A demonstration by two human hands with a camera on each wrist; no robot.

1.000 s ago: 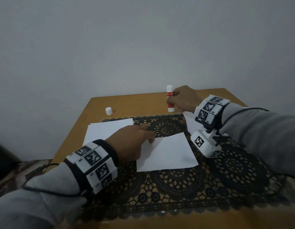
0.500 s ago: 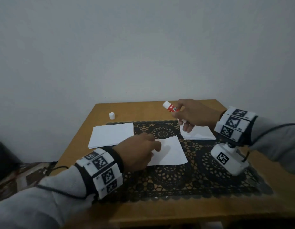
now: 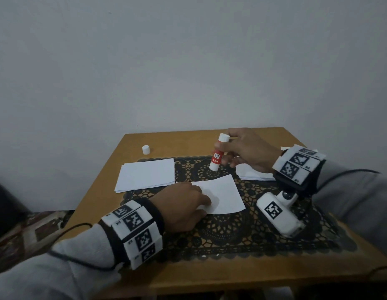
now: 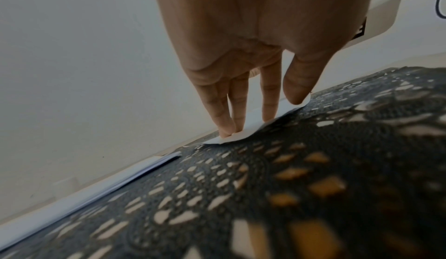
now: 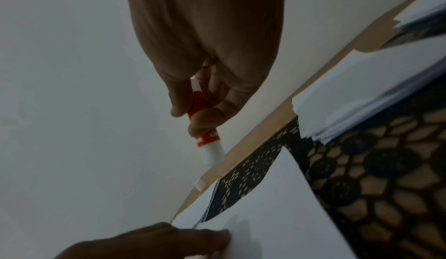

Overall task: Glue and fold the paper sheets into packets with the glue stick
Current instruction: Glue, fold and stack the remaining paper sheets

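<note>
A single white sheet [image 3: 223, 194] lies on the dark lace mat [image 3: 242, 230] in the middle of the table. My left hand [image 3: 184, 204] presses the sheet's left edge down with straight fingers [image 4: 239, 108]; the same sheet [image 4: 231, 139] shows under them in the left wrist view. My right hand [image 3: 242, 148] grips the red and white glue stick [image 3: 217, 153], held in the air above the mat, its lower end pointing down just beyond the sheet's far edge. In the right wrist view the glue stick [image 5: 207, 139] pokes out below the curled fingers, over the sheet [image 5: 265, 215].
A stack of white sheets [image 3: 146, 174] lies at the left of the mat. Another stack [image 3: 251, 173] lies at the right, under my right hand. The small white cap [image 3: 146, 149] stands on the bare wooden table [image 3: 188, 139] near the back left. A wall is close behind.
My right hand lifted the glue stick from the far table edge, carried it toward the sheet and turned it upright, end down. The left hand stayed on the sheet. The head view shifted.
</note>
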